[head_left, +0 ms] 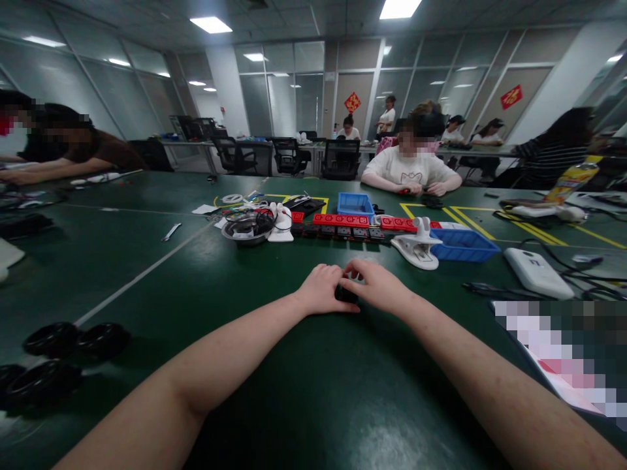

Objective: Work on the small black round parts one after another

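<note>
Both hands meet over the green table in front of me. My left hand curls around a small black part, its kind hidden by the fingers. From the other side, my right hand reaches over the same part with bent fingers, its fingertips close to the left hand. Whether the right fingers grip it or only touch it, I cannot tell. Beyond the hands runs a row of red and black socket-like modules. A white clip stand stands to the right of that row.
A metal bowl of cables, a blue tray and a larger blue tray lie beyond. Black rings sit at left, a wrench farther off. A white power bank-like box is at right. A person sits opposite.
</note>
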Available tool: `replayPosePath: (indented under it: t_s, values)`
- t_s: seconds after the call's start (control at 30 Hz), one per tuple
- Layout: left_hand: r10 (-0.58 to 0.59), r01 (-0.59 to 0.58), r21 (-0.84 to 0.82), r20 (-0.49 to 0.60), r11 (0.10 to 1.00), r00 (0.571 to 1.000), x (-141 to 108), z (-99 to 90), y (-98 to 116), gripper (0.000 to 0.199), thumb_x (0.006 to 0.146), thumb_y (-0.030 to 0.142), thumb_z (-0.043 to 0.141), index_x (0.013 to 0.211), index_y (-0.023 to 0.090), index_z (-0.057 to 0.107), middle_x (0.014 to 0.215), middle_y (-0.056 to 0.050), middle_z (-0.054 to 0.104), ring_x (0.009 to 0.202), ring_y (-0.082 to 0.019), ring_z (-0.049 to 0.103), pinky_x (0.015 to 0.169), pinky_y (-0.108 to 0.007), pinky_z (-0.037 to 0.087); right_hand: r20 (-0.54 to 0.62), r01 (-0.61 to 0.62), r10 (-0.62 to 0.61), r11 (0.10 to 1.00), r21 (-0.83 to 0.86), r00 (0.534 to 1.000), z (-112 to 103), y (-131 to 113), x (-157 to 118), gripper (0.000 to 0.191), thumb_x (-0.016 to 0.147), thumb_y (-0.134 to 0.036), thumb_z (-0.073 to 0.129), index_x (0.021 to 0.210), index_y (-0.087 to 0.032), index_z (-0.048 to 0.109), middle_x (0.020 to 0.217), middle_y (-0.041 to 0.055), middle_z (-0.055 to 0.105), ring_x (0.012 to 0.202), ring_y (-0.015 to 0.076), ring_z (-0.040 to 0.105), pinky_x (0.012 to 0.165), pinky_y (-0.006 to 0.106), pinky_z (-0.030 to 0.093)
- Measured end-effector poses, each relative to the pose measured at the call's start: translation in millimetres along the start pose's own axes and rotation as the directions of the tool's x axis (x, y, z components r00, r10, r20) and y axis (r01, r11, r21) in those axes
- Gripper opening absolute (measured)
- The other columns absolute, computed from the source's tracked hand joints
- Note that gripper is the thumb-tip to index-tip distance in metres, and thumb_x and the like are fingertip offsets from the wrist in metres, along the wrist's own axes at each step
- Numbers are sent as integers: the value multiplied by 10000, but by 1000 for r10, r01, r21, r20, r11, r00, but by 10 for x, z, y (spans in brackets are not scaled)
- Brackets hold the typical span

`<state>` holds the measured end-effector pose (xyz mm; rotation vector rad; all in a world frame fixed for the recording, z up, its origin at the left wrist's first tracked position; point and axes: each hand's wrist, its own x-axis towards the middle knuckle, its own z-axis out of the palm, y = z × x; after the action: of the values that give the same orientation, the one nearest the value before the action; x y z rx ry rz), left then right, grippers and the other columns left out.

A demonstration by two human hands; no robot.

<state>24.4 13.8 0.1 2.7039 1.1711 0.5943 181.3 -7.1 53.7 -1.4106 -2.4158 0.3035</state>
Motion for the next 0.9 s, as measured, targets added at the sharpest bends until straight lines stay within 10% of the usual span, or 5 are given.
replayPosePath:
  t_s: [0.4, 0.9]
  values:
    - [-40, 39, 70, 26, 997, 999, 25, 46, 30, 470, 661, 635, 560, 788, 183, 598, 737, -34, 605, 780, -233, 574, 747, -339, 407, 56, 3, -2, 1000, -20, 998, 57, -7, 16, 100, 745, -260, 608, 780, -166, 605, 799, 43, 599, 731, 164, 550, 629, 240, 402]
    - [8, 37, -334, 131, 942, 991, 26, -22, -76, 364, 628, 393, 704, 902, 175, 605, 905, -17, 623, 858, -212, 584, 765, -301, 433, 174, 198, -229, 964, 179, 958, -82, -13, -35, 356, 623, 28, 549, 929, -143, 608, 929, 44, 626, 843, 165, 569, 760, 251, 429]
